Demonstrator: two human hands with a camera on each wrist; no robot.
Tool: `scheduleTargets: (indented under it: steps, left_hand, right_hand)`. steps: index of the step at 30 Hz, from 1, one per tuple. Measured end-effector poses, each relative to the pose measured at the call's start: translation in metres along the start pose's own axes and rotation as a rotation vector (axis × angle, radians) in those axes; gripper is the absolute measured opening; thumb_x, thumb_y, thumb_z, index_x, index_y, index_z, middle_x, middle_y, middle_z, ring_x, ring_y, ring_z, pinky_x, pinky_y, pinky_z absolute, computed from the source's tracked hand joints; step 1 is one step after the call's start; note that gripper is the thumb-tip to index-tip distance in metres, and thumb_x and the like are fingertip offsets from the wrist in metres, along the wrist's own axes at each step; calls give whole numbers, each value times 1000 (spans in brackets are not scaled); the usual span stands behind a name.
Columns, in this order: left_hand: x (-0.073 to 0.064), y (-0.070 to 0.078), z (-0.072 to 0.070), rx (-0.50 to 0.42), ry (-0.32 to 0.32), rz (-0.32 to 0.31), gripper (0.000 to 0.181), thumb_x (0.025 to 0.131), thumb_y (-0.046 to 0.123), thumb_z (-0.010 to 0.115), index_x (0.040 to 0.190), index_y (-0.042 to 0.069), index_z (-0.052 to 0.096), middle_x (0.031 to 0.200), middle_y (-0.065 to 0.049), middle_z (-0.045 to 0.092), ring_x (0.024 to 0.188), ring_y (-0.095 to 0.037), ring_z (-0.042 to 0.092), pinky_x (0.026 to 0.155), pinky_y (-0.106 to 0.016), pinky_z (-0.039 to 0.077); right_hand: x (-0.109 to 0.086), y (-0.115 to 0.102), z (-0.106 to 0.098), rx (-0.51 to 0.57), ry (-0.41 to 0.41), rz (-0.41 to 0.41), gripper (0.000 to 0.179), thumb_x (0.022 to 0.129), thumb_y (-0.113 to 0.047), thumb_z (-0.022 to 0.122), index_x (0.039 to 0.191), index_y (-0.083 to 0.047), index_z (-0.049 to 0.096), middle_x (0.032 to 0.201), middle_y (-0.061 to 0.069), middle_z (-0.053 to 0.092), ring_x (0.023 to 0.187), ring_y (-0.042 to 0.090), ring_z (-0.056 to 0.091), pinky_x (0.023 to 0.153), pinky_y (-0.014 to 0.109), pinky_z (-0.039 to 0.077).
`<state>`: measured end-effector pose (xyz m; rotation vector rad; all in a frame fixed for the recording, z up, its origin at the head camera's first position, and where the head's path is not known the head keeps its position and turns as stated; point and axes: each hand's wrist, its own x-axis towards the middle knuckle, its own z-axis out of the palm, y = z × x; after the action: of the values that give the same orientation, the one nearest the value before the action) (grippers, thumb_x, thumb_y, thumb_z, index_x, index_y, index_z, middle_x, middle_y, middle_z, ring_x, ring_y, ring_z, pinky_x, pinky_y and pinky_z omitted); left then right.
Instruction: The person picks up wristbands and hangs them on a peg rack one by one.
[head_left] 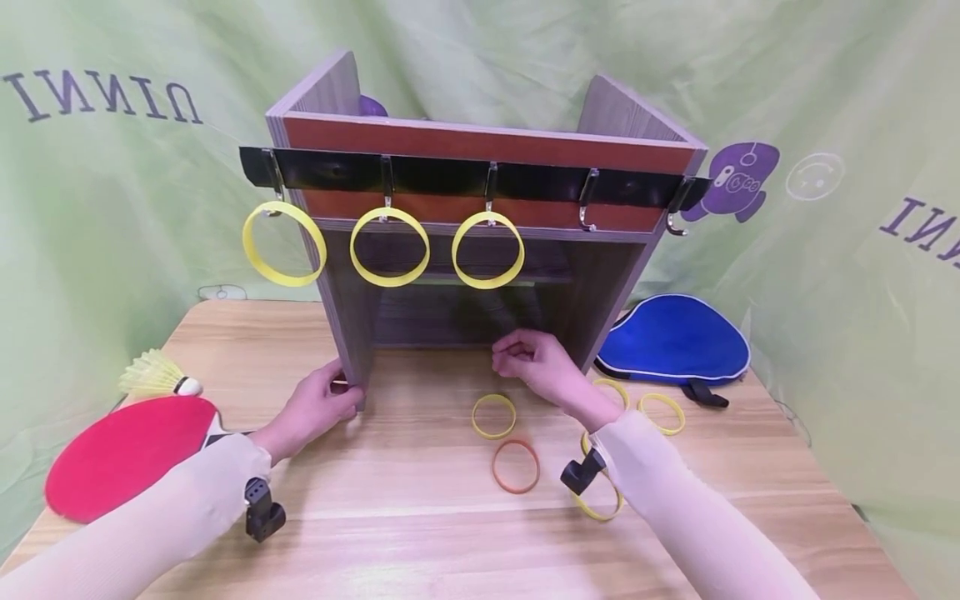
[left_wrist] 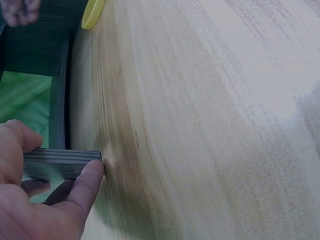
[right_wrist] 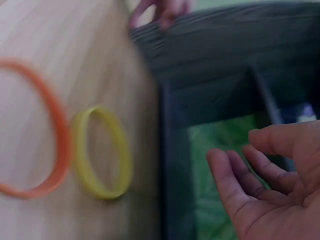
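My left hand [head_left: 318,408] grips the lower front edge of the left side panel [left_wrist: 62,162] of a grey wooden shelf [head_left: 352,308], thumb on one face and fingers on the other. In front of the shelf's opening, my right hand [head_left: 536,364] hovers with its fingers loosely bent and nothing between them, as the right wrist view shows. Yellow rings [head_left: 390,282] hang from three hooks of the black hook rail [head_left: 438,177] across the shelf's top; its two right hooks are bare. A yellow ring [head_left: 493,435] and an orange ring [head_left: 516,489] lie on the table below my right hand.
Several more yellow rings [head_left: 663,432] lie around my right forearm, partly hidden by it. A red table tennis bat [head_left: 127,454] and a shuttlecock [head_left: 157,375] are at the left of the wooden table [head_left: 390,525]. The blue bat case [head_left: 671,342] lies right of the shelf.
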<state>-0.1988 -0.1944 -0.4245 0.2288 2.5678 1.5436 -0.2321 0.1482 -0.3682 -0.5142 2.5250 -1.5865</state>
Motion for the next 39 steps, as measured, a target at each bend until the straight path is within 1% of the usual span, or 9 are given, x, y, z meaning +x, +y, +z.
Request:
scheduleTargets:
  steps: [6,8,11,16,24,28,33,37,39]
  left_hand:
    - [1,1,1,1,4,-3,58,97,7,60,151,-9,44,131,-33,64,106,-30,69,78,-23,58]
    - [1,0,0,0,6,-3,58,97,7,60,151,-9,44,132,-34,64,108,-32,69,79,-23,58]
    - [1,-1,0,-3,7,-1,57,97,7,60,150,-9,45,132,-34,64,108,-33,70,79,-23,58]
    - [1,-1,0,-14,6,5,57,97,7,61,149,-9,45,130,-35,65,108,-33,70,79,-25,60]
    - [1,-1,0,-22,6,-5,55,97,6,60,148,-10,46,129,-34,65,106,-31,69,79,-25,59]
    - [2,-1,0,-23,11,-8,55,97,6,59,149,-10,45,130,-35,64,105,-30,69,78,-23,59]
    - [2,-2,2,-56,14,0,52,98,5,59,146,-10,47,127,-34,64,99,-23,68,76,-22,58]
    - [2,-4,3,-57,15,7,53,98,6,60,146,-12,46,127,-35,64,99,-23,69,76,-22,59]
    - [2,-3,2,-53,16,6,55,98,5,59,147,-12,45,128,-35,63,100,-25,68,76,-22,59]
  right_hand:
    - [1,33,5,-221,-14,0,17,90,0,65,103,7,71,91,17,73,79,7,60,74,17,50]
    - [2,41,7,-322,-29,-6,15,89,1,63,100,5,72,87,13,71,78,9,56,73,18,47]
    - [1,47,10,-424,-59,-3,12,87,1,64,96,1,73,83,9,69,77,10,56,72,19,46]
    - [0,50,16,-464,-79,15,6,85,0,69,90,-1,73,78,7,70,73,8,57,69,19,47]
    - [0,51,22,-549,-80,-8,7,83,-2,69,79,-4,74,69,3,67,65,8,52,61,20,42]
    - [-1,49,22,-548,-89,8,6,85,-3,70,80,-4,74,70,3,66,66,9,52,61,21,43]
    - [-2,46,18,-497,-109,47,6,88,-5,70,82,-3,72,71,3,66,63,9,54,60,21,45]
    - [-3,45,16,-371,-148,123,7,93,-4,69,87,0,69,73,7,67,59,11,63,58,23,55]
    - [-2,45,14,-279,-166,168,6,94,-3,68,92,3,68,77,11,69,58,12,66,59,26,59]
